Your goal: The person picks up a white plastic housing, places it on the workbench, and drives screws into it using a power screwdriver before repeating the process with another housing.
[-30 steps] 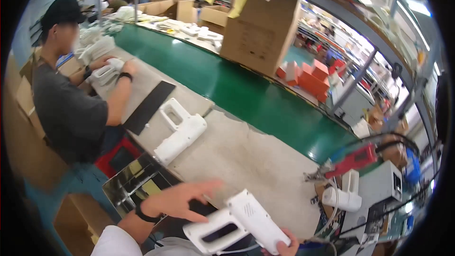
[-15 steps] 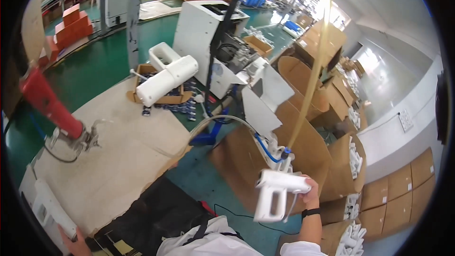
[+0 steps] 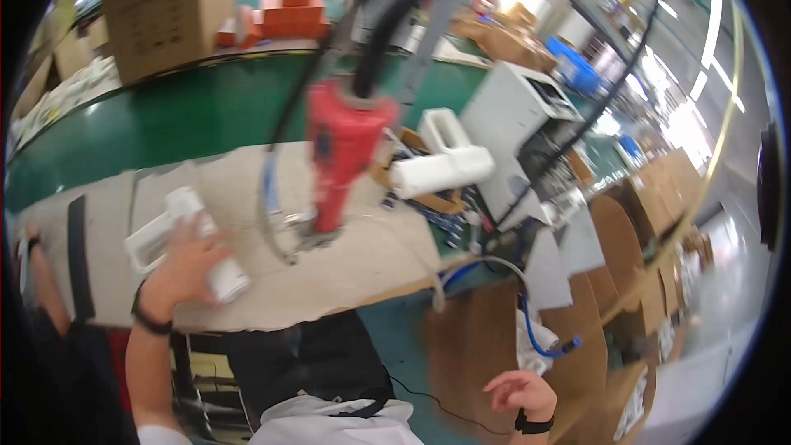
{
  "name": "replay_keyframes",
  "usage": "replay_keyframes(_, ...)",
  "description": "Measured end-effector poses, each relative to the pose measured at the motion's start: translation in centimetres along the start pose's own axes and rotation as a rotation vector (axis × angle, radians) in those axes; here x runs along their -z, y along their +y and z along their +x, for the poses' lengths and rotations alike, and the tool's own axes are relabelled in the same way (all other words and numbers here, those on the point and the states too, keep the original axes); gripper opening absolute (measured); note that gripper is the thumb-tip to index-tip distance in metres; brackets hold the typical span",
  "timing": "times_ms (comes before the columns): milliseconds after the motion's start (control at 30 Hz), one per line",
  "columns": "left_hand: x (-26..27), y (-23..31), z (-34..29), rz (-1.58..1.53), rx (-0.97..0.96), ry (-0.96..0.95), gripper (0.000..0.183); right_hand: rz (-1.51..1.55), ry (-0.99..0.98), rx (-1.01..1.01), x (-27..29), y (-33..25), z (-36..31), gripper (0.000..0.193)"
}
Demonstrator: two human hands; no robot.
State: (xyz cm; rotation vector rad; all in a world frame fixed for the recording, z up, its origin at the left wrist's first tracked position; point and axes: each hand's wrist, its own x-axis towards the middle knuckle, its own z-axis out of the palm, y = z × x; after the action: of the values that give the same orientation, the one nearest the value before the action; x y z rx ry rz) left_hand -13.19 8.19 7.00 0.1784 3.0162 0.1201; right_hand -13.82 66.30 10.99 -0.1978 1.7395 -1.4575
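My left hand (image 3: 191,264) is laid across a white plastic housing with a loop handle (image 3: 224,276), its fingers curled over the middle. The housing lies on the pale board of the workbench (image 3: 371,280). At the lower right my right hand (image 3: 521,392) is off the bench, fingers loosely apart and nothing in it. Between the hands a red hand-held tool (image 3: 342,156) hangs nose down from a thick black hose, blurred. Behind it a second white housing (image 3: 443,171) rests on a small open carton of dark parts (image 3: 441,218).
Another person's arm (image 3: 51,292) reaches in at the left edge, near a black strip (image 3: 80,257). A grey-white machine (image 3: 515,111) stands beyond the bench. A blue-ended air hose (image 3: 544,350) hangs near large brown cartons (image 3: 474,346). Orange boxes (image 3: 288,16) are stacked at the back.
The view has turned left. My right hand has let go of the white housing it held. My left hand has brought its housing from the bench's near left edge further onto the board.
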Motion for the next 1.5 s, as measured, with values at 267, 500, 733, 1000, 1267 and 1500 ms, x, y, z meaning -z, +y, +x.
replay_keyframes(267,-1.1,0.9,4.8,0.076,0.246,0.030,0.077,-0.541,0.509,1.245,-17.6,-18.3,19.0,0.082)
replay_keyframes(500,-1.5,4.5,6.9,-0.054,0.360,0.068,0.071,0.050,0.343,1.016,-19.5,-24.9,33.1,0.044)
replay_keyframes(733,-1.4,3.9,6.9,-0.175,0.365,0.061,0.053,0.361,0.313,1.055,-22.6,-25.1,31.3,0.026)
replay_keyframes(1000,-1.8,3.7,6.5,-0.169,0.371,0.123,0.051,0.260,0.329,1.049,-24.0,-24.5,32.2,0.011)
replay_keyframes(1267,-1.9,3.7,6.3,-0.213,0.361,0.157,0.059,0.087,0.351,1.037,-24.3,-22.0,35.1,0.007)
replay_keyframes(1500,-2.3,3.7,6.7,-0.225,0.356,0.244,0.054,0.160,0.347,1.180,-23.4,-22.6,33.5,0.009)
